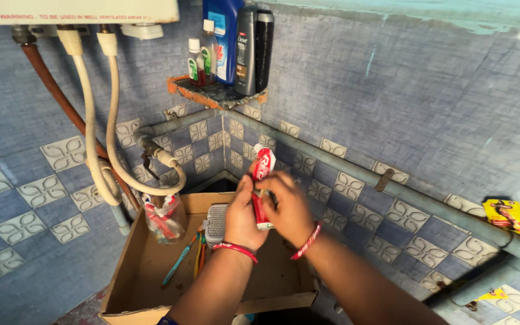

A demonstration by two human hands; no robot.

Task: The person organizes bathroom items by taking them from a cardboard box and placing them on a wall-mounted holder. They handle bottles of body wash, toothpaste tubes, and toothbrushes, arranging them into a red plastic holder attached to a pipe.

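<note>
My left hand (241, 221) grips a red and white toothpaste tube (262, 170) and holds it upright over an open cardboard box (129, 259). My right hand (290, 207) is closed around the lower part of the same tube, fingers at its cap end. Both wrists wear red thread bands. The tube's lower end is hidden between my fingers.
In the box lie toothbrushes (189, 256), a small grey perforated case (216, 224) and a clear jar (164, 218) with red and white items. A corner shelf (215, 93) holds several bottles. Hoses (91, 126) and a pipe (356, 174) run along the blue tiled walls.
</note>
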